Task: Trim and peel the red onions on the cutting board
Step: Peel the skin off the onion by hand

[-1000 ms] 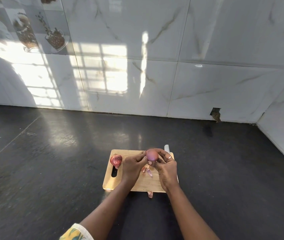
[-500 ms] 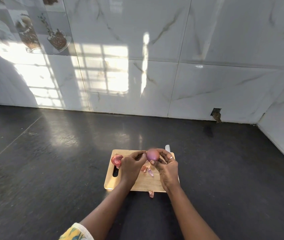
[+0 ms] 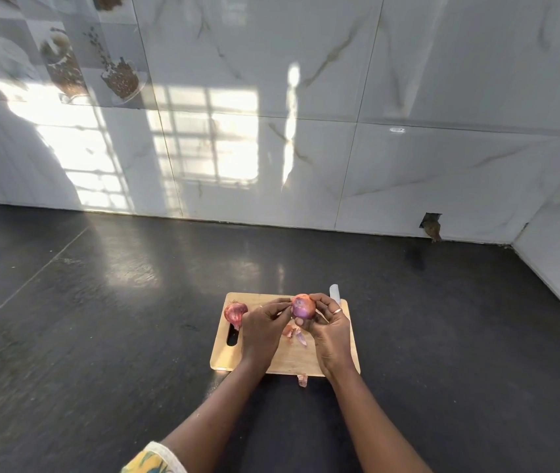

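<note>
Two hands work above my pale wooden cutting board (image 3: 334, 360): my right hand (image 3: 331, 331) cups a smooth, round, purple-red onion (image 3: 303, 306), my left hand (image 3: 263, 327) pinches its papery skin.

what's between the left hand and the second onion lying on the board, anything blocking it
Nothing visible does. The second onion lies on the cutting board by its handle slot, just left of the left hand, with only bare board between. That hand is busy picking at the onion held in the right hand.

Half-peeled onion (image 3: 303, 307) above cutting board (image 3: 305, 356)
</note>
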